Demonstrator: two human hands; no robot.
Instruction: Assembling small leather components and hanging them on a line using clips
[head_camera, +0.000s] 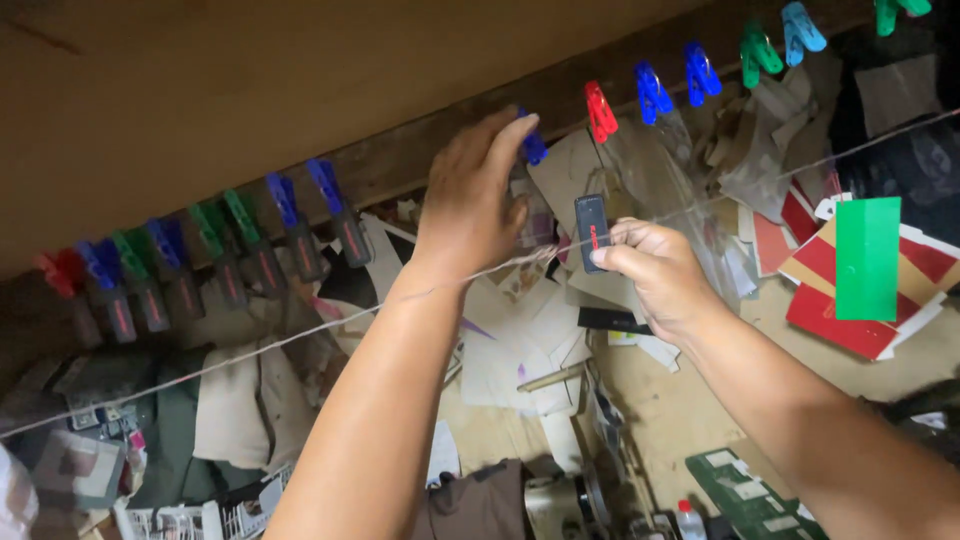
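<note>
Overhead, a long dark wooden beam (400, 160) runs across the view, a row of plastic clothespins hanging along it. Below, the cluttered floor (690, 410) is littered with paper and card scraps, and a green card (867, 258) hangs at the right. A thin string line (250, 352) stretches across the view, passing in front of both forearms.

Left hand (470, 205) is up at the beam, fingers curled around a blue clothespin (533, 148), pinching it; most of the pin is hidden behind the fingers. Just right of it hangs a red clothespin (600, 112), then 2 more blue ones and a green one.

Right hand (650, 268) sits lower, just beside the left, thumb and fingers closed on the lower end of a small dark rectangular tag (592, 232). The tag stands upright, black-grey with a red mark down its face, right at the string line. On the left, 7 similar dark tags (262, 268) hang clipped under blue, green and red pins.
</note>
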